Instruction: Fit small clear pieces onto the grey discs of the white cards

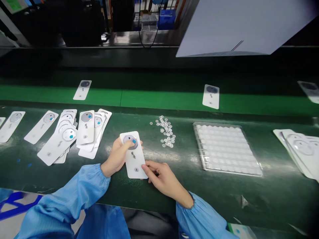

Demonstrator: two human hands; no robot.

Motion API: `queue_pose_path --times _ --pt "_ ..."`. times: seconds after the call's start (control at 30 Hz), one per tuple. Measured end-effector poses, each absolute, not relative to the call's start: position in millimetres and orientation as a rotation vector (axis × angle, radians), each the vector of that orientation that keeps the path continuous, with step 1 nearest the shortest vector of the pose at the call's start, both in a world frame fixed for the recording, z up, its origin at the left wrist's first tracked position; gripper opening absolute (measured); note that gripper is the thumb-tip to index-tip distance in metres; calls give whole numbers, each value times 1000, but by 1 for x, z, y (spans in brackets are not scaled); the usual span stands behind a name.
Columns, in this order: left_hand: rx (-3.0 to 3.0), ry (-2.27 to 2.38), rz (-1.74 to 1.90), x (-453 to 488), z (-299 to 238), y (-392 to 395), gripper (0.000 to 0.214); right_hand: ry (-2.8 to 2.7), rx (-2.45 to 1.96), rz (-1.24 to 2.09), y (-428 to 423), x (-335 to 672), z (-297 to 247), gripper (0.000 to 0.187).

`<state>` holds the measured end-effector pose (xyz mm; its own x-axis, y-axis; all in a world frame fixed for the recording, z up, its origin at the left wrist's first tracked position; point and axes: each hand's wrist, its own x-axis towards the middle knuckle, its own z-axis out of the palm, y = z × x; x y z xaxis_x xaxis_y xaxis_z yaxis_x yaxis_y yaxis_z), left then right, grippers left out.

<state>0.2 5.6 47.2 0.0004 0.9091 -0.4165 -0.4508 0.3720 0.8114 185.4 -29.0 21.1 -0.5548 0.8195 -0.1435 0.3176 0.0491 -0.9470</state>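
A white rounded card-like panel (136, 161) with a grey octagonal window, a blue dot and dark printed marks is held between both hands above the green work surface. My left hand (118, 154) grips its upper left side, the thumb lying over the window near the blue dot. At the lower right edge, my right hand (161, 177) pinches the panel between thumb and fingers. Left of my hands lie overlapping stacks of similar panels (86, 127), several with blue dots. Small clear round discs (167, 129) are scattered beyond my right hand.
A clear plastic tray (226, 147) with rows of white bumps lies to the right. More panels (304, 149) overlap at the far right. Spaced-out panels (210, 96) lie on the bright green belt (149, 99) behind. A large white board (239, 26) hangs over the upper right.
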Motion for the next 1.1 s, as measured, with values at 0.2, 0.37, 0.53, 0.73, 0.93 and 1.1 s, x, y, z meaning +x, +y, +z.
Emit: queue_pose_path --times 0.2,0.37,0.53,0.73,0.93,1.1 --pt "552 1165 1172 3 49 3 30 -1784 -1097 1375 -30 186 22 25" --pt "889 1276 1131 3 43 -4 28 -1872 -1030 585 -19 178 43 23" --pt "1173 1271 1121 1 38 -7 25 -2158 -1017 264 -4 169 49 21" --pt "1213 1192 1107 -2 37 -11 19 -2186 -1065 75 -3 168 38 19" --pt "1132 1146 1072 -2 36 -13 19 -2052 -1183 331 -4 162 35 15" --pt "957 1118 1063 -4 35 -11 24 -1678 -1182 896 -2 159 45 14"
